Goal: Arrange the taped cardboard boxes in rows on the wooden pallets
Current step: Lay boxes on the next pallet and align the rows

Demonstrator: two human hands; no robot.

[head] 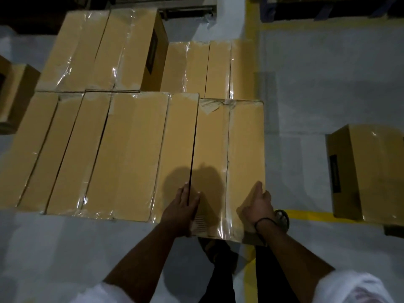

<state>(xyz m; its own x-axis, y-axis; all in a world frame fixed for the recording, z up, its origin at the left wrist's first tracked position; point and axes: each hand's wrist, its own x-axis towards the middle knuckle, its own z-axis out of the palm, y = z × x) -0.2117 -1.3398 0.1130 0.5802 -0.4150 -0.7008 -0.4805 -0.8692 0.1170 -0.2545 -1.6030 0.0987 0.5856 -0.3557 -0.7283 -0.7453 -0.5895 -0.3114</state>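
Left hand [182, 209] and right hand [256, 206] clamped on a tan cardboard box [227, 158], clear-taped, far corner torn.

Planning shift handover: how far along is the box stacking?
Done: a near row of taped boxes lies side by side, a back row behind it. In hand: left hand and right hand grip the end box at the near row's right, its near end jutting past its neighbours. Left: seemingly the loose box on the floor at right and another box at left.
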